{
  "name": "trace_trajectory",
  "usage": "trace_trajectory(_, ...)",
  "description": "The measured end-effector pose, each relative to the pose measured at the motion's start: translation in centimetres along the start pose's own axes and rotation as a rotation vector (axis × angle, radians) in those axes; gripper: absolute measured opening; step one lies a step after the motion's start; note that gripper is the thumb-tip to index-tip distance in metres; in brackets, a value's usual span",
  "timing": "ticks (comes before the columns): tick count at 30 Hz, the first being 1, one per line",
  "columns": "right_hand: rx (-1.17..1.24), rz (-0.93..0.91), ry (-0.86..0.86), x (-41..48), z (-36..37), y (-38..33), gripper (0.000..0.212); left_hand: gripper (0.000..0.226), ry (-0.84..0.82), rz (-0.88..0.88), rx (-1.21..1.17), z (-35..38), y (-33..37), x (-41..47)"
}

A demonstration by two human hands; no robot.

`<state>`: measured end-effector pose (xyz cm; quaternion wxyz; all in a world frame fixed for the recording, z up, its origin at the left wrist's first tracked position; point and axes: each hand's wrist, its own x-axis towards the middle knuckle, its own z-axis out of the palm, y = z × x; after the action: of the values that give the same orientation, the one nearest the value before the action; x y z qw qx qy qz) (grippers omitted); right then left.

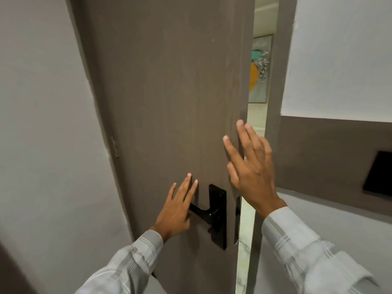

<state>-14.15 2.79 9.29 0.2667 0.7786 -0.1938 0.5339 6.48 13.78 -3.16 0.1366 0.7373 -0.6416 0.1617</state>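
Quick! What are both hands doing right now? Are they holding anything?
Left hand: open, fingers straight, at the black handle, not gripping it.
Right hand: open, fingers spread near the edge of the door, holding nothing.

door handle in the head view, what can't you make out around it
Head view, hidden: free end of the lever handle, behind the left hand; grip cannot be told.
Blurred: the right hand; whether it touches the door is unclear.
Mostly hidden: the painting, behind door and door frame.
Cut off: the black wall panel, by the right edge.
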Motion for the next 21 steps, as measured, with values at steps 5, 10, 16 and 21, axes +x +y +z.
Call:
trace_trajectory(5,-0.286,0.094,-0.191,0.2,1.4,2.4,0.063,0.105,-0.07,0.075,-0.089,1.6,0.6,4.5)
trace_trajectory(10,-0.475,0.07,-0.398,1.6,2.9,4.2,0.059,0.1,-0.119,0.016,-0.182,3.7,2.0,8.9)
trace_trajectory(16,-0.531,0.025,-0.538,2.7,3.9,6.0,0.06,0.094,-0.164,-0.015,-0.245,5.3,2.7,11.7)
trace_trajectory(21,-0.518,-0.004,-0.58,4.4,4.3,6.2,0.062,0.096,-0.219,-0.039,-0.248,5.2,3.3,13.2)
